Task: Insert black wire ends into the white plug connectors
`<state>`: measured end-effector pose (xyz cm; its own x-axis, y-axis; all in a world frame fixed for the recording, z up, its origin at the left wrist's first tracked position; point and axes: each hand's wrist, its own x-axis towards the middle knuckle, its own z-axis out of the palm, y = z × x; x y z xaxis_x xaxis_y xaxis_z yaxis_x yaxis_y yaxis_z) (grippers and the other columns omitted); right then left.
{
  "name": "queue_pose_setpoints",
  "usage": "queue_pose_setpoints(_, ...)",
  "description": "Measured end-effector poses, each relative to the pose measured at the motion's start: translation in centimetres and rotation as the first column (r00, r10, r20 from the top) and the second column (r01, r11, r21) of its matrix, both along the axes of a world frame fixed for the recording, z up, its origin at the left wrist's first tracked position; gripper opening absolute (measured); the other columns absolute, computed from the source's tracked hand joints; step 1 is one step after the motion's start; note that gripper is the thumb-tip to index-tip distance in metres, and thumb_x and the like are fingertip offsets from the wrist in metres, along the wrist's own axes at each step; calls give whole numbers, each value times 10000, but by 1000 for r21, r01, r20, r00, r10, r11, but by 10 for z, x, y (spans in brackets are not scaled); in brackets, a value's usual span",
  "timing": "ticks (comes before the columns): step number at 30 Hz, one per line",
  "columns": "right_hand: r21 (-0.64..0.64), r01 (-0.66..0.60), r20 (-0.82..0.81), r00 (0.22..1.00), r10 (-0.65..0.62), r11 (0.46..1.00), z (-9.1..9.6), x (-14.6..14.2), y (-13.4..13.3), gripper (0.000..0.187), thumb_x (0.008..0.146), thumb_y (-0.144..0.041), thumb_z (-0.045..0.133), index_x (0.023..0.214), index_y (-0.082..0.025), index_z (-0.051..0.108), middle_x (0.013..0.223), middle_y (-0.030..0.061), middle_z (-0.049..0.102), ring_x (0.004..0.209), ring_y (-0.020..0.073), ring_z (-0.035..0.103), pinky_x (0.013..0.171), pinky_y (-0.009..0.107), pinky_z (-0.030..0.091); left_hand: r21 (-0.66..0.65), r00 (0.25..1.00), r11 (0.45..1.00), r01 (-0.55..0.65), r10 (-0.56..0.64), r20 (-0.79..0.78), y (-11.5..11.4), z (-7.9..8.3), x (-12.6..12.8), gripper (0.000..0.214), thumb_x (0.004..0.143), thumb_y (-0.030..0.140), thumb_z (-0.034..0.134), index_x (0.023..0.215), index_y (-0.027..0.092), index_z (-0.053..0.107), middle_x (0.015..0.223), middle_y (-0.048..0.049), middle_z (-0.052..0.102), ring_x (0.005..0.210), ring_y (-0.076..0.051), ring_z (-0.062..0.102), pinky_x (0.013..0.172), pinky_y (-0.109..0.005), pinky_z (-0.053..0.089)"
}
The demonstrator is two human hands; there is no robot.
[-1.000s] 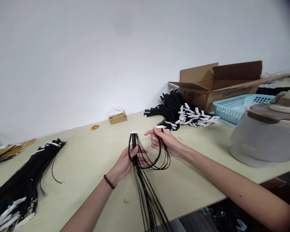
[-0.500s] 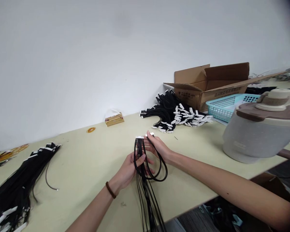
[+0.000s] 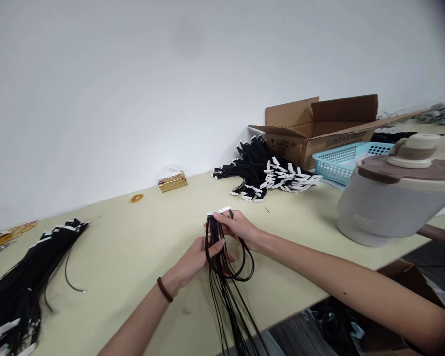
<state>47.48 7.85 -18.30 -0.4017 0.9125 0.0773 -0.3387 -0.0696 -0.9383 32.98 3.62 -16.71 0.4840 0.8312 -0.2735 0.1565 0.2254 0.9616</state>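
Note:
A black wire harness (image 3: 222,291) hangs looped between my two hands above the table, its loose wires trailing toward the near edge. My left hand (image 3: 203,249) is closed around the wires below the connectors, thumb across the front. Higher up, my right hand (image 3: 237,227) pinches the top of the harness, thumb by one white connector (image 3: 210,214). A second white connector (image 3: 225,209) sticks up behind the right thumb. Some right fingers are hidden behind the wires.
Bundled harnesses (image 3: 33,267) lie at the left; another pile (image 3: 259,168) lies at the back. Nearby are a cardboard box (image 3: 300,143), a blue basket (image 3: 330,170) and a large jug (image 3: 381,207). A gold tissue pack (image 3: 173,183) and rubber bands (image 3: 136,198) lie near the wall.
My right thumb has shifted left onto the top of the wires by the left connector. My left hand keeps its hold. The view has shifted slightly.

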Motion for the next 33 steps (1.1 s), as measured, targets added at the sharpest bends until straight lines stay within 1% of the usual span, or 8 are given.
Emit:
queue_pose_setpoints(5,-46,35,-28,999,-37,998,-1,2,4,366,687,-480,680,706,-132,569,759,57,664,729,161,646,772,313,518,25,996,999,23,-21,-87,3,0,-5,361,688,474,597,750,119,621,741,-100,677,611,-149,613,529,-220,461)
queue_pose_setpoints(11,-76,69,-30,997,-72,995,-2,6,10,379,649,-475,709,655,-154,506,718,38,651,708,156,645,746,300,528,214,984,964,-160,173,-46,12,-6,-7,291,637,376,675,770,132,588,650,-24,608,538,-99,542,477,-189,421)
queue_pose_setpoints(14,-101,102,-32,994,-106,990,-5,7,13,370,668,-444,707,638,-166,464,704,27,644,689,146,644,727,291,533,305,940,897,-319,342,-21,18,-7,-8,231,634,323,678,744,144,582,657,-21,602,561,-105,551,491,-197,440)
queue_pose_setpoints(17,-125,112,-24,993,-116,986,-6,8,15,335,704,-398,690,630,-170,456,695,28,642,684,143,645,730,293,536,458,879,779,-428,476,10,20,-5,-10,175,649,304,663,745,167,611,738,-41,625,685,-138,583,558,-222,480)
queue_pose_setpoints(21,-142,121,-7,992,-123,982,-5,9,15,255,754,-335,649,642,-161,501,697,35,649,664,133,639,724,282,540,695,918,659,-288,397,4,12,4,-8,109,647,273,677,721,195,698,853,-71,654,853,-166,563,776,-258,466)
queue_pose_setpoints(25,-144,134,7,991,-134,980,-4,10,15,216,805,-293,587,653,-149,535,713,49,658,676,126,639,709,247,533,736,982,673,-70,177,-69,2,9,-3,31,621,228,704,646,219,720,781,-82,672,851,-194,551,860,-310,418)
queue_pose_setpoints(28,-165,160,5,987,-161,973,-4,11,16,213,814,-284,575,655,-151,527,709,56,660,688,136,645,710,254,532,752,981,649,115,45,-190,-1,6,-1,72,633,226,696,696,234,731,748,-81,682,837,-205,556,854,-336,411)
queue_pose_setpoints(33,-218,221,-15,973,-230,951,-2,11,18,197,831,-228,554,655,-154,508,707,53,659,690,134,649,707,253,537,776,952,579,251,-3,-305,3,-4,-3,129,675,270,665,782,250,734,776,-78,691,854,-203,563,866,-349,389)
